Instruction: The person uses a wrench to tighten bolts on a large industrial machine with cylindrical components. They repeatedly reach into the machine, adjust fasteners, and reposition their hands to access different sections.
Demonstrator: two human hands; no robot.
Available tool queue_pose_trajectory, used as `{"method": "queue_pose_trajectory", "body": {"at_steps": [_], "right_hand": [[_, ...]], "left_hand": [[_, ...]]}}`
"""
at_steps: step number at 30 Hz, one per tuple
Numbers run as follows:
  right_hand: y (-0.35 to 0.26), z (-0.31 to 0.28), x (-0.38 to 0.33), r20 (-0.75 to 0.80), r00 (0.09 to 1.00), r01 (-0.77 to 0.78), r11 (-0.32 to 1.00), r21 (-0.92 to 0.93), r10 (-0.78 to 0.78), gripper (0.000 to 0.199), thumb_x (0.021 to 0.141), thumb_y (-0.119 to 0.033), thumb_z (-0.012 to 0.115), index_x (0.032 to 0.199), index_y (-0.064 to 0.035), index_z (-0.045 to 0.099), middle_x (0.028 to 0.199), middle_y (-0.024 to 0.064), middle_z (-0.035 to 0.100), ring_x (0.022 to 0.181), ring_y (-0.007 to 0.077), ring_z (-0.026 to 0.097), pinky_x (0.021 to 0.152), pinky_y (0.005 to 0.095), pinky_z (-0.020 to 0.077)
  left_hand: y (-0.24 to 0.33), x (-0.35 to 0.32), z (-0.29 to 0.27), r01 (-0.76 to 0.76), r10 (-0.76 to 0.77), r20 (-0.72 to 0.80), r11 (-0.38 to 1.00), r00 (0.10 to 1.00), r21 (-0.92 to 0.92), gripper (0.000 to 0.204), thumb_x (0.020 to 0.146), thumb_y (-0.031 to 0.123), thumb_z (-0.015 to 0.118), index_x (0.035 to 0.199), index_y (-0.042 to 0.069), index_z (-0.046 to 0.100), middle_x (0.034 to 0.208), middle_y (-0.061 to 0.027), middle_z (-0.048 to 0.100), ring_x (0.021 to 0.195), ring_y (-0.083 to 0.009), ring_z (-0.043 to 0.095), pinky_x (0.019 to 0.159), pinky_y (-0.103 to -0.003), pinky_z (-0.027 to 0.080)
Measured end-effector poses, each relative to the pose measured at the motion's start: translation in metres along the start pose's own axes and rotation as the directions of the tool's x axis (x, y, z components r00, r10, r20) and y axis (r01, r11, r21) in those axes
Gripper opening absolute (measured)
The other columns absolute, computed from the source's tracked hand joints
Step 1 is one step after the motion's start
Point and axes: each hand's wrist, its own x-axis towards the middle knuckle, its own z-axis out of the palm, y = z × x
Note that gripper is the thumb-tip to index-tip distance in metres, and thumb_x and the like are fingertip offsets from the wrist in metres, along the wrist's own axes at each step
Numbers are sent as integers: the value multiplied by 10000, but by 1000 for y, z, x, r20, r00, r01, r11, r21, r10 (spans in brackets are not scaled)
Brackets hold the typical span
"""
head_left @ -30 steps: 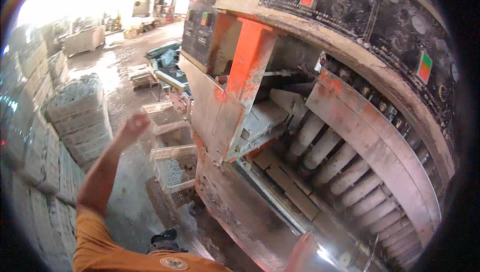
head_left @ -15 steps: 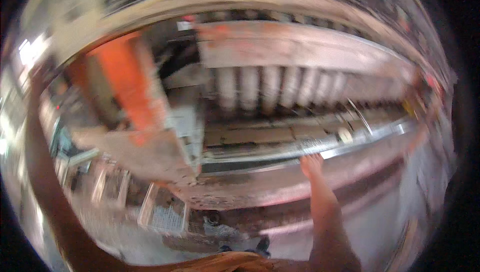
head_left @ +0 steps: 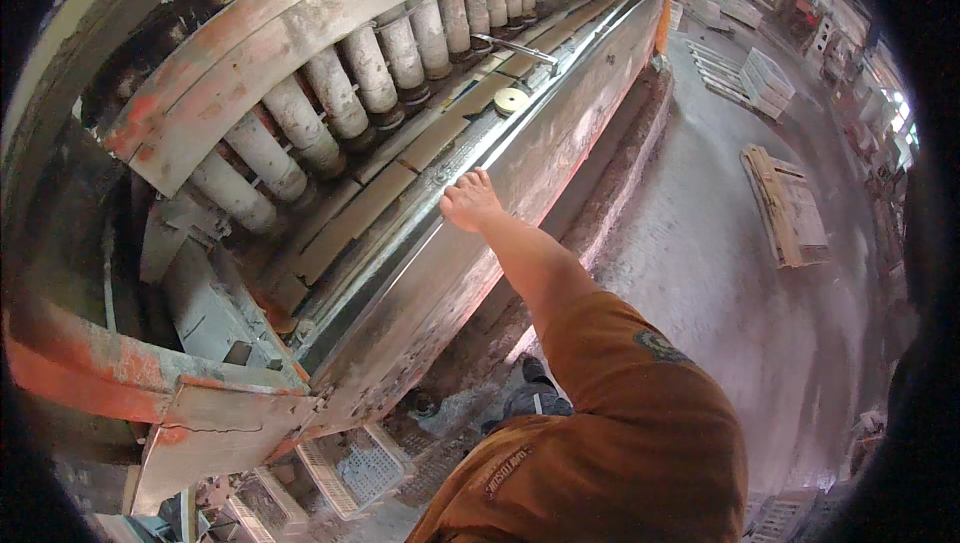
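Observation:
My right hand [head_left: 470, 201] rests with curled fingers over the shiny metal rail [head_left: 425, 211] along the near edge of a long, dusty machine. Beyond it, a cream-coloured ring like a tape roll [head_left: 511, 101] lies on the machine's bed, close to the rail. A thin metal rod [head_left: 518, 48] lies across the bed farther along. Flat brown strips [head_left: 360, 213] run lengthwise beside the rail. Above them stands a row of pale, grimy cylinders [head_left: 310, 123] beneath a long, worn beam [head_left: 240, 53]. My left hand is out of view.
At the machine's left end is a chipped orange frame [head_left: 85, 368]. White plastic crates [head_left: 370, 473] stand on the floor below it. Stacked wooden boards [head_left: 785, 205] lie on the grey floor to the right, with a pale slatted crate [head_left: 768, 83] farther off.
The view has swung to the right and sharpened. My left arm has gone out of the picture, while my right hand stays on the rail.

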Motion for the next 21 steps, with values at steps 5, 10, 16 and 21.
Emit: {"method": "queue_pose_trajectory", "body": {"at_steps": [5, 10, 16, 21], "right_hand": [[0, -7, 0, 20, 999, 45, 999, -25, -45, 347, 881, -299, 372, 982, -110, 646, 1073, 143, 577, 1186, 299, 417, 1083, 489, 165], [0, -7, 3, -9, 999, 37, 999, -9, -37, 314, 874, -284, 393, 956, -116, 645, 1045, 127, 584, 1161, 298, 434, 1074, 495, 177], [2, 2, 6, -51, 998, 43, 998, -48, -45, 286, 861, -277, 421, 927, -122, 652, 1039, 126, 593, 1142, 311, 446, 1068, 504, 192], [4, 6, 8, -72, 995, 56, 995, -81, -62, 264, 841, -260, 439, 883, -116, 657, 993, 116, 613, 1096, 318, 484, 1046, 516, 234]], "left_hand": [[-1, -13, 21, 9, -10, 22, 1000, 1000, 25, 480, 869, 262, 573, 1299, 136, 399, 1254, -82, 512, 1038, -212, 533, 908, -385, 426], [-3, -25, 33, 18, -19, 34, 999, 999, 44, 467, 859, 240, 582, 1278, 119, 417, 1251, -95, 512, 1051, -225, 527, 918, -386, 418], [-10, -39, 40, 19, -21, 33, 998, 999, 52, 450, 847, 215, 593, 1254, 98, 440, 1246, -110, 511, 1066, -240, 520, 931, -387, 407], [-12, -55, 45, 3, -4, 12, 997, 1000, 81, 436, 837, 193, 602, 1233, 80, 459, 1243, -123, 510, 1078, -253, 515, 941, -388, 398]]}}
